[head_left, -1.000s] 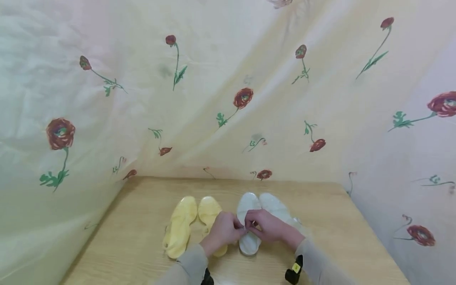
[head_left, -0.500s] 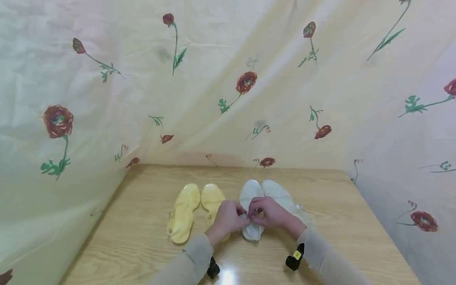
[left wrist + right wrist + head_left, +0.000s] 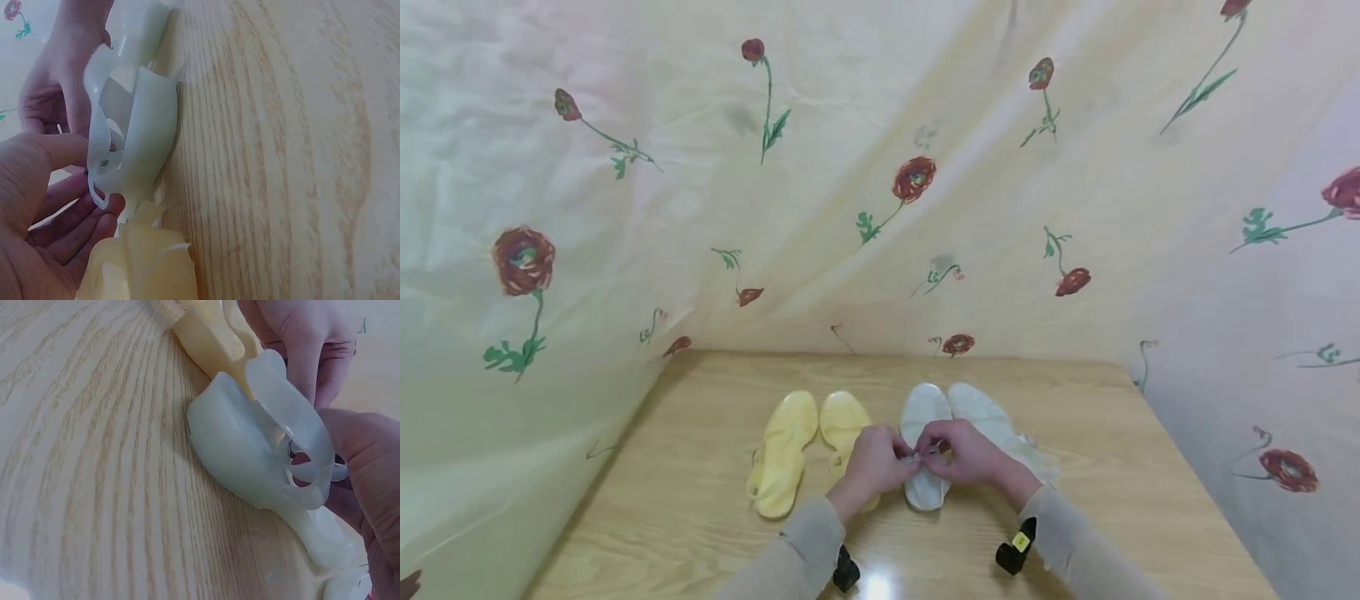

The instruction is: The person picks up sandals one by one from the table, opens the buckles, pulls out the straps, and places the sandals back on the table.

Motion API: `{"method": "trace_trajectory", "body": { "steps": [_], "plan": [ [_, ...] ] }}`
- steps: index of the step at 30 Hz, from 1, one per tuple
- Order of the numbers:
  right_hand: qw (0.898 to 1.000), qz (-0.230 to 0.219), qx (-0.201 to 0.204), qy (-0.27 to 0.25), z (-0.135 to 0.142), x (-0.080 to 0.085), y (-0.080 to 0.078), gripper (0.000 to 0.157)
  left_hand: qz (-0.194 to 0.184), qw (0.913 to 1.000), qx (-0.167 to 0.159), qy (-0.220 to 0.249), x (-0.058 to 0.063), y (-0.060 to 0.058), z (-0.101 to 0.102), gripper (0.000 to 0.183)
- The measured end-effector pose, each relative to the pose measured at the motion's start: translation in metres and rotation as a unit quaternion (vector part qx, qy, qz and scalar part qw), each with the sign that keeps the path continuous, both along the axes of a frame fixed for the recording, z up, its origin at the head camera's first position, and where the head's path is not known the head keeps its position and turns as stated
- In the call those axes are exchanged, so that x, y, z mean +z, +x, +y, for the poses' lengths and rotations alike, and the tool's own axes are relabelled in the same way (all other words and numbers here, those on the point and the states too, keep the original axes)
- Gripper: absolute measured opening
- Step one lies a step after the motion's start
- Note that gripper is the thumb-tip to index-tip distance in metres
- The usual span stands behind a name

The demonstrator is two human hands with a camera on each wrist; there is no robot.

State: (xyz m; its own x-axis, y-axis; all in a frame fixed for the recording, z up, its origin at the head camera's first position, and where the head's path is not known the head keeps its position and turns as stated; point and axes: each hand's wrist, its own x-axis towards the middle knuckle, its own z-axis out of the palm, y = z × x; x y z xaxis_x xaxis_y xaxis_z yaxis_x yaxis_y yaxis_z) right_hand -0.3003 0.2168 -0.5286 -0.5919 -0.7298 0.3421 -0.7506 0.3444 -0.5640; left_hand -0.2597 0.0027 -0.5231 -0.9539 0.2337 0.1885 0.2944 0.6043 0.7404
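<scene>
We see both bare hands meeting over the heel half of a glossy white, plastic-looking sandal (image 3: 927,407), which lies sole down on a pale wood-grain table (image 3: 677,517). The left hand (image 3: 877,458) pinches its thin translucent strap (image 3: 294,419) near a small metal stud (image 3: 104,164); the right hand (image 3: 961,452) also grips the strap, though its fingertips are partly hidden from us. Just beside, on the right, we find a matching white sandal (image 3: 976,407), partly covered by the right hand and forearm. To the left lies a soft-yellow pair — one sandal (image 3: 784,446) in full view, the other sandal (image 3: 842,417) partly behind the left hand. All the toes point toward a cream, poppy-printed cloth (image 3: 820,208).
</scene>
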Motion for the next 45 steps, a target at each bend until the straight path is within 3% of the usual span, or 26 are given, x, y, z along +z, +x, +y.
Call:
{"method": "trace_trajectory", "body": {
  "steps": [4,12,20,27,32,39,45],
  "plan": [
    [1.0,0.006,0.003,-0.012,0.0,-0.005,0.003,0.02,-0.013,0.9999,0.002,0.011,-0.002,0.004,0.0,0.013],
    [0.998,0.057,0.019,-0.029,-0.001,-0.006,0.002,0.028,0.005,0.9999,0.0,0.017,-0.003,0.005,0.0,0.011],
    [0.999,0.022,0.021,-0.019,-0.002,-0.002,0.001,0.022,-0.005,0.9998,-0.01,0.013,0.001,0.003,-0.004,0.011],
    [0.999,0.021,0.025,-0.021,-0.003,-0.003,0.0,0.022,-0.016,0.9996,-0.017,0.012,0.001,0.001,-0.006,0.01],
    [0.997,0.068,0.033,0.008,-0.007,-0.005,0.0,0.025,-0.006,0.9998,-0.019,0.004,0.0,0.0,-0.006,0.011],
    [0.987,0.151,0.034,0.052,-0.013,-0.001,0.003,0.027,0.028,0.9994,-0.022,0.005,-0.001,0.002,-0.005,0.014],
    [0.991,0.134,0.018,0.02,-0.011,-0.002,0.009,0.02,0.029,0.9995,-0.015,-0.003,-0.004,0.005,-0.002,0.008]
  ]
}}
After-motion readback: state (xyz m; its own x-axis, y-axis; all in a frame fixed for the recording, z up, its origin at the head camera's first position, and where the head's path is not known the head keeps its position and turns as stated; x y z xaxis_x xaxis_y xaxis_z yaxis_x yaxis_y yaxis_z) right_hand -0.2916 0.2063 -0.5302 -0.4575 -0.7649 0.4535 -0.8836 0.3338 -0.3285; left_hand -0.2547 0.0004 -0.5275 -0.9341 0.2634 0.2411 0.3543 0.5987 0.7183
